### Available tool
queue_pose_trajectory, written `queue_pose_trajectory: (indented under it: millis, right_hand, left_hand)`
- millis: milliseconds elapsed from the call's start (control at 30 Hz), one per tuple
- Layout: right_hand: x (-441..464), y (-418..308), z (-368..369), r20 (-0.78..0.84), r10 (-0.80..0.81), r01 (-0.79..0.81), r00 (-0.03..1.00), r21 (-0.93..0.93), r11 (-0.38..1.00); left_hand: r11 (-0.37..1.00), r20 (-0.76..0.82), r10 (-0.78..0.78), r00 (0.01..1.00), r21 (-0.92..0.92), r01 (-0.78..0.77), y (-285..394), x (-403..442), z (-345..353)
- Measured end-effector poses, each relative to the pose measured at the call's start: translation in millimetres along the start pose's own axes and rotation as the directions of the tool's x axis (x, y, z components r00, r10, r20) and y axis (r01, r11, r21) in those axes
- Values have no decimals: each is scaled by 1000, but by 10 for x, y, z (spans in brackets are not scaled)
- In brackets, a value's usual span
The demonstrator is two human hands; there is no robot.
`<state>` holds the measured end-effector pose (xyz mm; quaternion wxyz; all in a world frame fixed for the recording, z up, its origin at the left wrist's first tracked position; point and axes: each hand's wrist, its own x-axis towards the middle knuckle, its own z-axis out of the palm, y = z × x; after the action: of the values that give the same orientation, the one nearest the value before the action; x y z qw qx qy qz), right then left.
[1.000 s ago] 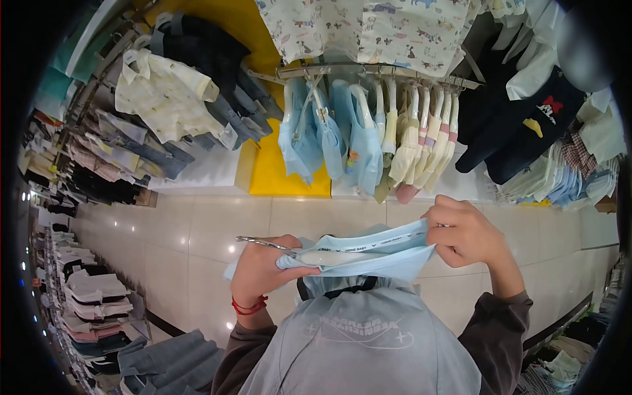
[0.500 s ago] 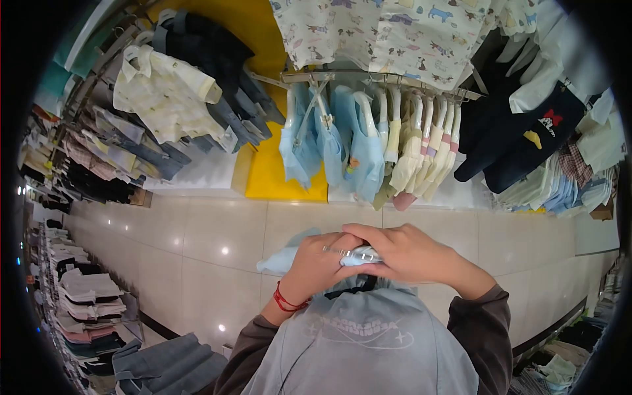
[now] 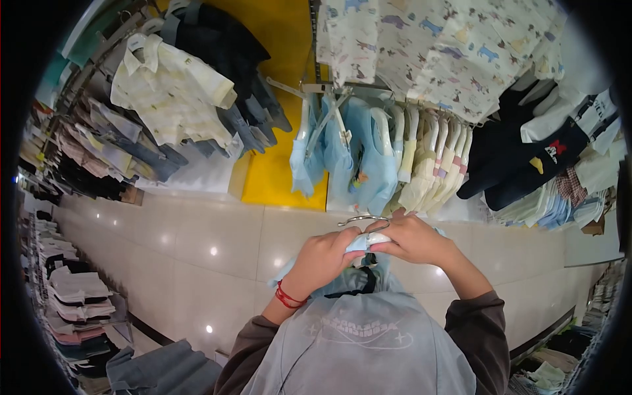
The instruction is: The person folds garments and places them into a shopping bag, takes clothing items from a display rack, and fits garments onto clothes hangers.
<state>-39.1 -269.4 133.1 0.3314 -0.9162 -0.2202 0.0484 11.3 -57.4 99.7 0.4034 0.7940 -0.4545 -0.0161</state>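
In front of my chest, both hands work at a white clothes hanger (image 3: 378, 239) with a metal hook that points up and away from me. A light blue garment (image 3: 356, 245) is on it, its cloth hanging down below my hands. My left hand (image 3: 321, 259) is closed, pinching the garment's edge near the hanger's neck; a red cord bracelet circles that wrist. Closed as well, my right hand (image 3: 416, 241) grips the hanger just beneath the hook, thumb below and fingers above. Most of the garment is hidden behind my hands and grey top.
Ahead, a rail holds light blue garments (image 3: 350, 155) and cream garments (image 3: 434, 158) on hangers, below printed white clothes (image 3: 428, 46). Dark clothes (image 3: 533, 145) hang to the right. A checked shirt (image 3: 168, 89) hangs at left, above folded stacks (image 3: 76, 289). Tiled floor (image 3: 197, 243) lies between.
The hanger's hook has swung up and now stands above my hands. My hands have spread slightly apart and moved a little away from me. The view has shifted slightly.
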Motion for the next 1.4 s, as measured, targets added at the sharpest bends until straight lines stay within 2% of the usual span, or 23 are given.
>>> queue_pose_trajectory:
  millis: [167, 267, 367, 400, 467, 600, 767, 867, 967, 1000, 1067, 1167, 1300, 1400]
  right_hand:
    - [190, 14, 6, -107, 52, -53, 993, -8, 999]
    - [256, 76, 1, -164, 126, -125, 978, 15, 992]
    - [243, 179, -65, -189, 207, -214, 960, -17, 977]
    - [244, 206, -73, -190, 234, -245, 954, -39, 969]
    - [261, 222, 22, -206, 167, -198, 964, -138, 970]
    - [427, 107, 112, -209, 82, -136, 974, -258, 957]
    - [665, 16, 239, -183, 39, -72, 982, -179, 981]
    - [745, 38, 349, -206, -27, -15, 978, -199, 980]
    - [850, 4, 386, -194, -97, 42, 976, -272, 961]
    - [879, -22, 408, -176, -113, 57, 978, -295, 954]
    - [949, -77, 471, -148, -60, 29, 987, -205, 978]
    - [1050, -146, 565, -90, 38, -41, 995, -31, 999]
    - [1160, -114, 580, 9, 130, -127, 992, 289, 949]
    - [1245, 243, 612, -54, 236, -194, 970, 410, 891]
  left_hand:
    - [998, -37, 54, 998, 8, -54, -264, 130, -139]
    - [996, 28, 3, 1000, 89, -6, -435, 182, -314]
    - [999, -66, -17, 998, 44, 20, -709, 151, -453]
    - [998, -28, -15, 1000, 65, 17, -768, 141, -496]
    - [994, 50, -16, 999, 107, 11, -855, 128, -549]
    - [995, 99, 21, 995, 97, -30, -780, 232, -525]
    - [998, 76, 58, 995, 29, -60, -914, 123, -453]
    - [999, 126, -27, 992, 26, 23, -904, 41, -550]
    - [999, 53, -48, 997, -10, 49, -886, 29, -605]
    - [1000, -6, 19, 1000, 24, -19, -875, 48, -621]
    - [984, -114, 158, 981, 106, -146, -872, 99, -657]
    - [999, 10, 28, 1000, 28, -28, -949, -35, -692]
    - [999, 50, -44, 998, -8, 44, -1040, -198, -750]
    - [995, 78, -94, 993, 25, 92, -1114, -375, -790]
